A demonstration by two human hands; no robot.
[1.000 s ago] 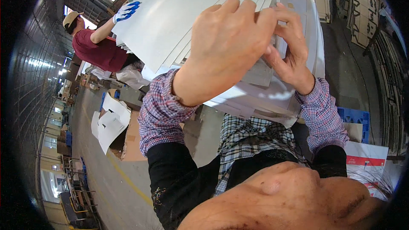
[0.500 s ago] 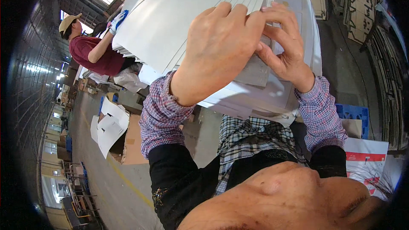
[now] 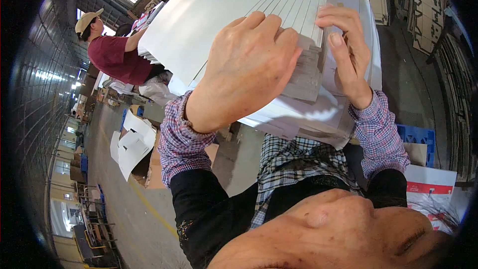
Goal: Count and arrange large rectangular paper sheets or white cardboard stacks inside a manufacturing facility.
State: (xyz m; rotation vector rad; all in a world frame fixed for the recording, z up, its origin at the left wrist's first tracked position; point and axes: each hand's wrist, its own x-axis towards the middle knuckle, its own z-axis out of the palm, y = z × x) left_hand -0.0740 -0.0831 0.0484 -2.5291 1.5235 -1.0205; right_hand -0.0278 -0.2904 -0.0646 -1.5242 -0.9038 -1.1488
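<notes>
Head view: white sheet stack [image 3: 239,25], long axis away from hands [image 3: 249,70].

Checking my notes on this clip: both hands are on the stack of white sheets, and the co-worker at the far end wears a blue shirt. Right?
Not quite. The head view shows both hands, left and right, on the white sheets, but the co-worker's shirt is dark red, not blue.

I see a tabletop [image 3: 348,124] almost wholly covered by a tall stack of white sheets [image 3: 224,25] lying directly on it. On the concrete floor [image 3: 134,214] to my left lie loose white cardboard pieces [image 3: 130,144].
</notes>
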